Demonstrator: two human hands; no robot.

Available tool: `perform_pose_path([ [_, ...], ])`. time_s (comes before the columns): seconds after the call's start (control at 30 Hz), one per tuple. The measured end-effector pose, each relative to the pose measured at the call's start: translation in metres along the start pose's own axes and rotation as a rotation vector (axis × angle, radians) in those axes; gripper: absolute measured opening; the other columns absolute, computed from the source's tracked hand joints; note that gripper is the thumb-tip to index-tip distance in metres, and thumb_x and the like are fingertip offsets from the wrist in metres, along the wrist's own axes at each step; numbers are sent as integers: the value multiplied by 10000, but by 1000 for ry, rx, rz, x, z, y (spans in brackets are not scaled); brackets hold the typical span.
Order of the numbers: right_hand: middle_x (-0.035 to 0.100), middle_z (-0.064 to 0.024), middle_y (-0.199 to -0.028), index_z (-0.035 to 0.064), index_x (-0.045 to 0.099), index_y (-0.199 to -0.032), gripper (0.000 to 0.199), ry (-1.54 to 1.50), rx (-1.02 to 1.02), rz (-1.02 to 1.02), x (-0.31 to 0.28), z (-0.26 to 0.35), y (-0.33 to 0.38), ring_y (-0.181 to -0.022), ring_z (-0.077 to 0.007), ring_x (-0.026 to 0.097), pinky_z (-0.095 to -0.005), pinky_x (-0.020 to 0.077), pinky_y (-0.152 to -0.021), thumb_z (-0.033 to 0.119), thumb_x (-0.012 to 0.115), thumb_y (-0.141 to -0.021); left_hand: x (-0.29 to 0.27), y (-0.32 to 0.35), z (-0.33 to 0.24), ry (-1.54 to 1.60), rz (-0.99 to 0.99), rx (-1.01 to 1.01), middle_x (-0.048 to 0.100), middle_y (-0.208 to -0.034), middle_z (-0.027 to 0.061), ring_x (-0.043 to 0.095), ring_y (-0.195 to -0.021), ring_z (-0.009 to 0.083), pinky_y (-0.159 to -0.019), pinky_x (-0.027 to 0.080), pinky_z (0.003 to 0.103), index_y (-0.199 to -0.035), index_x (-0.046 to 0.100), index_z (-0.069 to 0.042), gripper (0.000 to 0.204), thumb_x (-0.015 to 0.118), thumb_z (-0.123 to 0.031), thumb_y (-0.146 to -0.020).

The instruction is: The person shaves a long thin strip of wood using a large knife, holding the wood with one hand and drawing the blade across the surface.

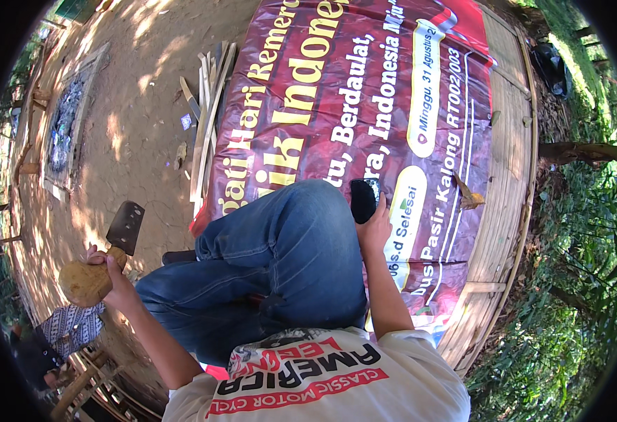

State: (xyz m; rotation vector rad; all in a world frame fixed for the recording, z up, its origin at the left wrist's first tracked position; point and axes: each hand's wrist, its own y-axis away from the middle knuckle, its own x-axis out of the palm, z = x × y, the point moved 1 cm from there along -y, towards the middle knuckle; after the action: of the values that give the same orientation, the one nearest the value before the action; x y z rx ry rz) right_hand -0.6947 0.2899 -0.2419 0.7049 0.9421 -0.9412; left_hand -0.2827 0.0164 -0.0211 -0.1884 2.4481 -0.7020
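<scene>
Out to the left, my left hand (113,278) is closed around the narrow part of a pear-shaped, yellow-brown thing (83,283), perhaps a gourd or root. A dark flat metal blade (125,226) with a few small holes sticks up just beyond my fingers. Whether the blade is joined to the brown thing, I cannot tell. Beside my raised knee, my right hand (374,228) grips a smartphone (364,200) with a dark screen. My legs in blue jeans (280,239) lie folded between the two hands.
A maroon printed banner (308,119) covers the bamboo platform (509,155) under me. Thin wooden strips (206,126) lie along its left edge. On the dirt ground stands a framed ash pit (69,119). At lower left is another person's patterned cloth (73,329). Bushes line the right.
</scene>
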Motion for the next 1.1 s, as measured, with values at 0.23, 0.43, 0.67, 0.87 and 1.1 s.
perform_pose_path([
  [0.23, 557, -159, -982, 76, 326, -1407, 977, -37, 18, -9, 8, 7, -9, -916, -357, 573, -479, 442, -826, 284, 756, -555, 10, 3, 12, 144, -14, -104, 531, -1155, 133, 487, -1149, 244, -1041, 330, 377, -998, 491, 29, 157, 557, 54, -858],
  [0.43, 554, -175, -1020, 63, 313, -1408, 975, -41, 45, -8, 9, 12, -13, -964, -372, 562, -482, 427, -862, 280, 760, -570, 13, 5, 26, 193, -23, -209, 517, -1176, 133, 467, -1179, 246, -1064, 309, 395, -1020, 480, 20, 200, 535, 89, -841],
  [0.67, 544, -207, -1145, 14, 310, -1393, 969, -70, 48, -3, 11, 12, -13, -1055, -380, 545, -486, 428, -869, 255, 793, -588, 25, 7, 36, 122, 26, -229, 522, -1200, 132, 467, -1187, 258, -1069, 303, 408, -1008, 483, 14, 216, 541, 78, -811],
  [0.87, 501, -253, -1272, -30, 314, -1372, 996, -127, 45, 8, 9, 13, -13, -1143, -403, 517, -466, 425, -933, 232, 850, -575, 39, 5, 33, -132, 80, -196, 541, -1172, 126, 492, -1144, 268, -1048, 325, 396, -962, 488, 4, 182, 560, 59, -805],
  [1.1, 473, -274, -1297, -39, 301, -1378, 1020, -175, 46, 16, 11, 11, -12, -1179, -418, 490, -459, 416, -962, 246, 865, -577, 44, 1, 43, -276, 121, -93, 569, -1106, 119, 525, -1075, 250, -1005, 364, 387, -957, 492, 1, 209, 598, 68, -790],
])
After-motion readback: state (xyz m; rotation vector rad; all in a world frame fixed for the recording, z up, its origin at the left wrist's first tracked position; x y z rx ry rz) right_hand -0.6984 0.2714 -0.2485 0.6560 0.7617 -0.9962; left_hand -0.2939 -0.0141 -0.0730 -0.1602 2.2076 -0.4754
